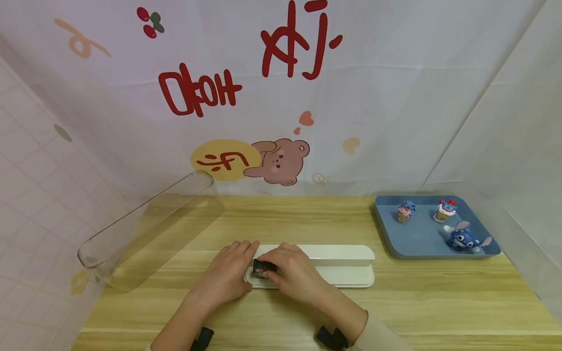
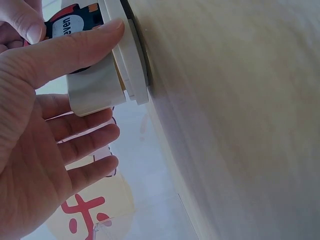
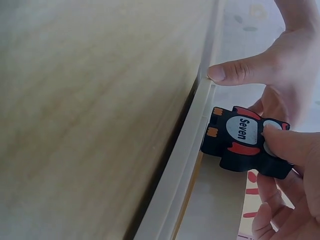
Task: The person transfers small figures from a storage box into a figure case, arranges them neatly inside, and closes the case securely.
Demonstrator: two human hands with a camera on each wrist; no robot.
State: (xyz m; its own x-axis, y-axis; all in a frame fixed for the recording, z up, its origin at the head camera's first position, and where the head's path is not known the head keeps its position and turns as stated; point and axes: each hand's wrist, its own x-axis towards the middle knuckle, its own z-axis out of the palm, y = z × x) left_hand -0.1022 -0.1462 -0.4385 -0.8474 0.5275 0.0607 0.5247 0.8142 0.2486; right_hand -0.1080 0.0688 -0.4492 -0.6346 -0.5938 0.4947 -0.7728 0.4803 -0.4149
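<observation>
A long white two-step display base (image 1: 347,275) lies across the middle of the table. My left hand (image 1: 228,273) holds its left end, thumb on the front edge and fingers behind the raised back step. On the lower step near that end stands a small black figurine (image 3: 242,145) with red parts, orange feet and a white oval reading "Seven". My right hand (image 1: 294,270) pinches the figurine's upper part, thumb on its front. The figurine is upright, its feet at the step's surface.
A clear rectangular cover (image 1: 147,202) lies at the left. At the right back, a blue-grey tray (image 1: 421,243) bears two cone-shaped figurines, one pink and blue (image 1: 406,211), one white and red (image 1: 445,209), and a blue long-eared figurine (image 1: 463,239). A printed cloth (image 1: 373,107) hangs behind.
</observation>
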